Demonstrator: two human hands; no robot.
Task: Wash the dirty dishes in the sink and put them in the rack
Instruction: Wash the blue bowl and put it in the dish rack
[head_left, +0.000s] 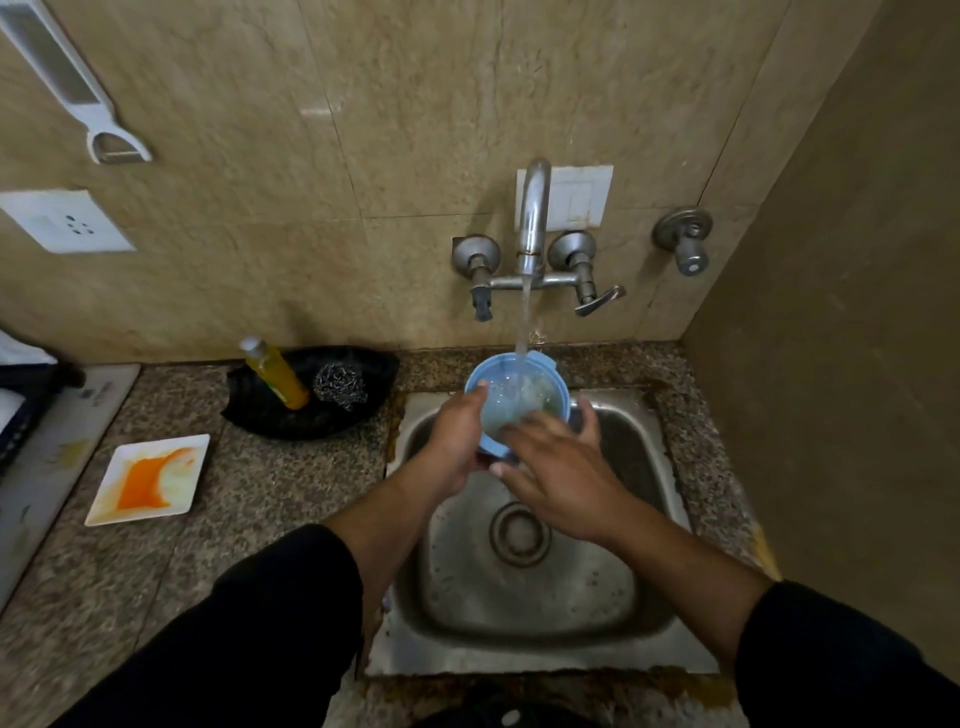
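Note:
A light blue plastic bowl (511, 387) is held tilted over the steel sink (524, 613), under the running water from the tap (532, 218). My left hand (457, 441) grips the bowl's left rim, thumb on the edge. My right hand (553, 467) lies with spread fingers over the bowl's near rim and inside, touching it. A square white plate (150, 480) smeared with orange sauce sits on the granite counter to the left of the sink.
A black tray (260, 415) behind the plate holds a yellow soap bottle (275, 374) and a steel scrubber (340, 384). A dark rack (21, 410) on a white mat shows at the far left edge. A brown wall stands close on the right.

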